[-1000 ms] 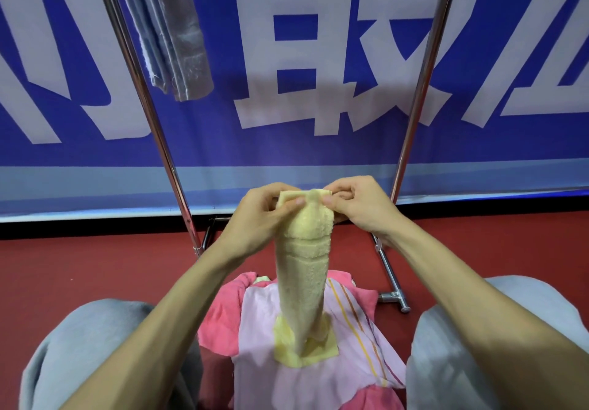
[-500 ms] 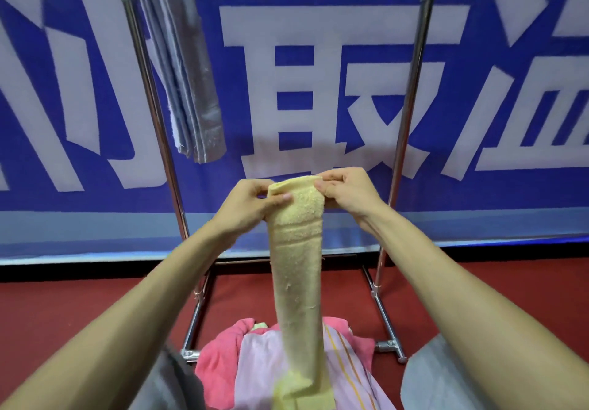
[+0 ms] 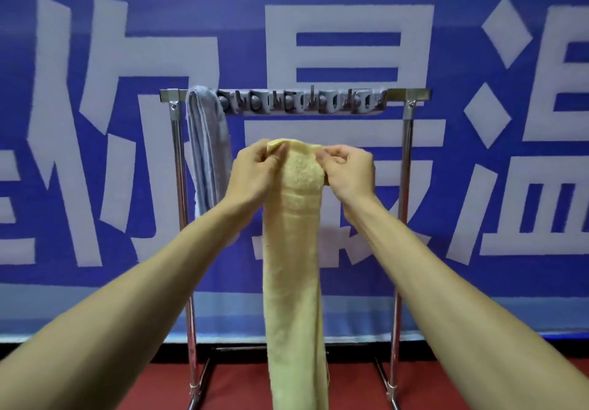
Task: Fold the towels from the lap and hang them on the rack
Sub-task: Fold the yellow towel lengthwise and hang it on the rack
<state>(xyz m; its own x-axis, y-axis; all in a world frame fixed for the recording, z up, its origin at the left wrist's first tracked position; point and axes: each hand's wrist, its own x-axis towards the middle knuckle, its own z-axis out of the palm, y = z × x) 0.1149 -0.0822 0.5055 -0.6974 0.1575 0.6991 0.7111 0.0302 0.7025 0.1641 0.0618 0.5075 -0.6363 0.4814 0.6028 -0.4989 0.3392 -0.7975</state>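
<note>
A long, narrow folded yellow towel (image 3: 293,266) hangs straight down in front of me. My left hand (image 3: 251,174) pinches its top left corner and my right hand (image 3: 345,170) pinches its top right corner. Both hands are raised to a little below the top bar of the metal rack (image 3: 404,94). A folded grey towel (image 3: 207,142) is draped over the left end of that bar. The lap and the other towels are out of view.
A row of grey clips (image 3: 302,102) runs along the rack's top bar, to the right of the grey towel. The rack's two chrome legs (image 3: 398,250) stand on a red floor (image 3: 446,384). A blue banner (image 3: 478,43) with large white characters fills the background.
Both hands have lifted the yellow towel up off the lap toward the rack's bar. The view has tilted up, so the rack's top is now in sight and the lap is gone.
</note>
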